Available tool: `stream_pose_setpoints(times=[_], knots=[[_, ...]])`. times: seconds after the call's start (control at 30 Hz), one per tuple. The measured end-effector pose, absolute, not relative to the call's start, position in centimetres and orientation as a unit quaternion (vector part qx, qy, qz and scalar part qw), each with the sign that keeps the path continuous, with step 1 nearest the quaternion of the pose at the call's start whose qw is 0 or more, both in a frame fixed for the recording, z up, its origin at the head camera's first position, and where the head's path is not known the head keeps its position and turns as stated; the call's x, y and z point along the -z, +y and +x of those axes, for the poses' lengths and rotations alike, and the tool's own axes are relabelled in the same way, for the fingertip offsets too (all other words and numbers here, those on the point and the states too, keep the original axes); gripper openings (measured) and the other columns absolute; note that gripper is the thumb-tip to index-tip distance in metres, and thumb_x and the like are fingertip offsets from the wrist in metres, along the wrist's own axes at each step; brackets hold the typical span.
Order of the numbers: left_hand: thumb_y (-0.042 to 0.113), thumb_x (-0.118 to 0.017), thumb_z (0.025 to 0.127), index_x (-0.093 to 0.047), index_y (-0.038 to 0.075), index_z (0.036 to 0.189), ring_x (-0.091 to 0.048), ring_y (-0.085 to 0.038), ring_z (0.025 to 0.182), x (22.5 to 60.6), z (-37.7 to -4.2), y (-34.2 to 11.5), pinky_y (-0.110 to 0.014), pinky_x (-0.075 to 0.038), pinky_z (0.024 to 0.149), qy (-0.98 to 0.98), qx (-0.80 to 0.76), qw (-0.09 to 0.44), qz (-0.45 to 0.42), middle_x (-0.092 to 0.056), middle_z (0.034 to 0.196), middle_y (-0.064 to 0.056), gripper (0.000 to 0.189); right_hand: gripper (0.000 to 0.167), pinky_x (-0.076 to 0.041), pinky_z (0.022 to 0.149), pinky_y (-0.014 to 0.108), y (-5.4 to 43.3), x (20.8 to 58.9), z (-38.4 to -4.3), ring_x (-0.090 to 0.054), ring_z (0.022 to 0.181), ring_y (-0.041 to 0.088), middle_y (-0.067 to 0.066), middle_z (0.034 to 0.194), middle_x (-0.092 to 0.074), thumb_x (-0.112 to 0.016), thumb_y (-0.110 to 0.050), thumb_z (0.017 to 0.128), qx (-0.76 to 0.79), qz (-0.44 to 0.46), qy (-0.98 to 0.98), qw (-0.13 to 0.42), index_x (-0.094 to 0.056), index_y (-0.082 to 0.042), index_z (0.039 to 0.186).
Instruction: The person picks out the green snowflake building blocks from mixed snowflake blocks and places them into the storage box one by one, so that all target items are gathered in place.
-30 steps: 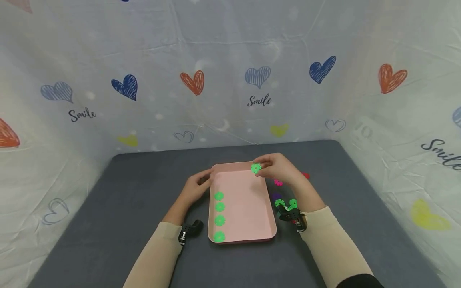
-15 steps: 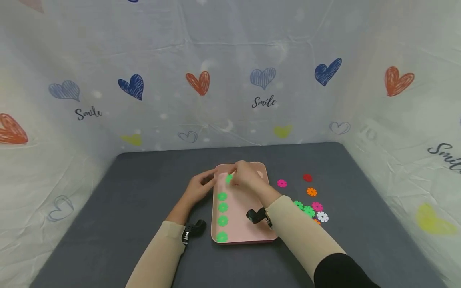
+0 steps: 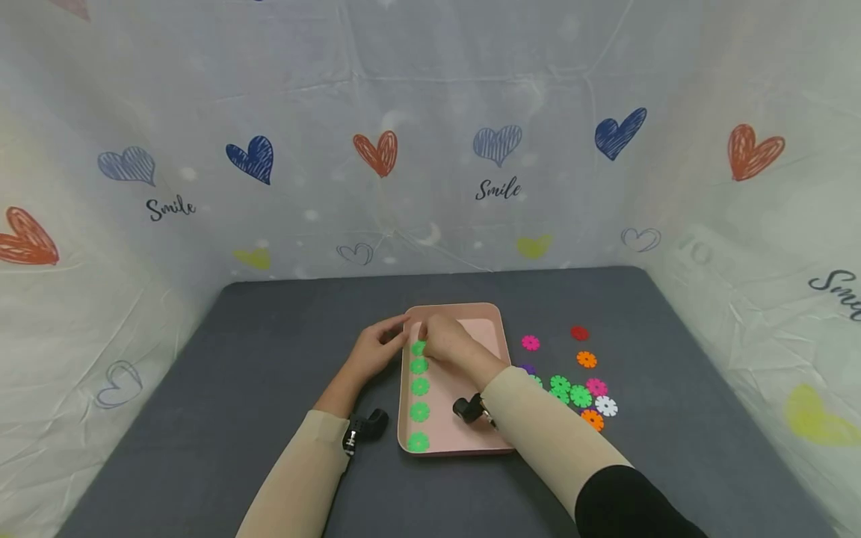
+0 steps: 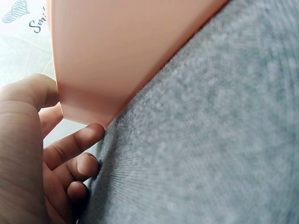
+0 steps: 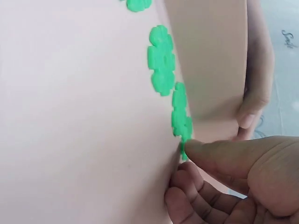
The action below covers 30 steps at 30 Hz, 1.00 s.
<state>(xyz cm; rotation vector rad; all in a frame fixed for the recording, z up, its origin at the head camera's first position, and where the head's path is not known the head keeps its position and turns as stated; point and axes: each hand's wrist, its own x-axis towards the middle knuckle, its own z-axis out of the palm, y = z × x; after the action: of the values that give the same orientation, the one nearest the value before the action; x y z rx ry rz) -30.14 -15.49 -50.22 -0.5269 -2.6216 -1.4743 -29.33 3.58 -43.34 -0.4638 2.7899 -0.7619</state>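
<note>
In the head view a pink tray (image 3: 464, 441) lies on the grey table with a column of green flower-shaped discs (image 3: 420, 387) along its left side. My right hand (image 3: 447, 340) reaches across the tray and pinches the farthest green disc (image 3: 418, 348) at the column's top end. The right wrist view shows that disc (image 5: 183, 148) between thumb and fingers, close to the neighbouring disc (image 5: 180, 112); the fingers partly hide it. My left hand (image 3: 372, 349) holds the tray's left rim near the far corner. In the left wrist view, its thumb and a finger meet the tray's edge (image 4: 93, 60).
Right of the tray lie loose flower discs: several green discs (image 3: 580, 396), a white disc (image 3: 606, 406), an orange disc (image 3: 587, 360), a red disc (image 3: 579, 333) and a pink disc (image 3: 531, 342). A heart-printed curtain (image 3: 430, 187) borders the table.
My right hand has carried a green disc from above the tray's far right corner to the top end of the left column, then lowered it. My left hand has stayed at the rim.
</note>
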Motion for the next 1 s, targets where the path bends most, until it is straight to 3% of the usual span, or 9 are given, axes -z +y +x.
stream_pose_setpoints(times=[0.1, 0.17, 0.33, 0.47, 0.6, 0.83, 1.0], knots=[[0.028, -0.066, 0.103, -0.063, 0.017, 0.144, -0.057, -0.018, 0.073, 50.2, -30.0, -15.2, -0.034, -0.046, 0.064, -0.86, 0.482, 0.044, -0.165, -0.069, 0.118, -0.011, 0.043, 0.035, -0.05, 0.077, 0.033, 4.8, 42.4, -28.6, -0.065, 0.099, 0.023, 0.011, 0.125, -0.068, -0.07, -0.006, 0.096, 0.294, -0.151, 0.937, 0.114, -0.068, -0.005, 0.131], [0.027, -0.066, 0.103, -0.063, 0.016, 0.144, -0.057, -0.018, 0.075, 50.2, -29.9, -15.1, -0.034, -0.047, 0.065, -0.86, 0.483, 0.045, -0.16, -0.069, 0.117, -0.012, 0.043, 0.036, -0.051, 0.075, 0.033, 6.1, 41.3, -27.8, -0.066, 0.096, 0.022, 0.011, 0.123, -0.068, -0.069, -0.01, 0.098, 0.318, -0.145, 0.929, 0.119, -0.066, -0.006, 0.134], [0.026, -0.066, 0.103, -0.063, 0.015, 0.144, -0.059, -0.02, 0.078, 50.2, -30.0, -15.1, -0.036, -0.047, 0.069, -0.862, 0.478, 0.051, -0.159, -0.069, 0.119, -0.013, 0.042, 0.031, -0.052, 0.075, 0.036, 10.9, 38.9, -25.2, -0.062, 0.092, 0.021, 0.006, 0.108, -0.066, -0.069, -0.02, 0.1, 0.357, -0.159, 0.916, 0.09, -0.069, -0.009, 0.129], [0.028, -0.066, 0.103, -0.063, 0.015, 0.144, -0.058, -0.021, 0.08, 50.0, -30.0, -15.3, -0.036, -0.047, 0.069, -0.867, 0.469, 0.055, -0.161, -0.069, 0.121, -0.014, 0.043, 0.03, -0.052, 0.082, 0.041, 15.2, 38.1, -23.3, -0.06, 0.1, 0.023, 0.004, 0.111, -0.064, -0.067, -0.024, 0.101, 0.366, -0.153, 0.914, 0.083, -0.069, -0.013, 0.129], [0.028, -0.067, 0.102, -0.063, 0.016, 0.144, -0.058, -0.02, 0.08, 50.0, -30.0, -15.5, -0.035, -0.047, 0.068, -0.869, 0.465, 0.057, -0.159, -0.069, 0.122, -0.013, 0.044, 0.029, -0.051, 0.082, 0.041, 18.8, 38.2, -22.0, -0.06, 0.097, 0.023, 0.004, 0.109, -0.065, -0.067, -0.024, 0.101, 0.352, -0.141, 0.922, 0.076, -0.069, -0.013, 0.128], [0.026, -0.067, 0.102, -0.063, 0.016, 0.144, -0.057, -0.019, 0.076, 50.2, -30.0, -15.5, -0.034, -0.046, 0.065, -0.872, 0.462, 0.057, -0.154, -0.069, 0.12, -0.013, 0.044, 0.017, -0.048, 0.068, 0.036, 21.5, 40.4, -21.1, -0.054, 0.072, 0.019, 0.003, 0.081, -0.06, -0.076, -0.008, 0.091, 0.304, -0.136, 0.936, 0.112, -0.072, -0.003, 0.107], [0.027, -0.067, 0.102, -0.062, 0.016, 0.144, -0.057, -0.019, 0.075, 50.2, -30.0, -15.5, -0.034, -0.046, 0.064, -0.868, 0.468, 0.055, -0.156, -0.069, 0.12, -0.013, 0.044, 0.023, -0.046, 0.064, 0.036, 21.0, 42.1, -21.0, -0.053, 0.069, 0.018, 0.002, 0.08, -0.06, -0.088, -0.013, 0.08, 0.227, -0.101, 0.959, 0.138, -0.069, -0.006, 0.092]])
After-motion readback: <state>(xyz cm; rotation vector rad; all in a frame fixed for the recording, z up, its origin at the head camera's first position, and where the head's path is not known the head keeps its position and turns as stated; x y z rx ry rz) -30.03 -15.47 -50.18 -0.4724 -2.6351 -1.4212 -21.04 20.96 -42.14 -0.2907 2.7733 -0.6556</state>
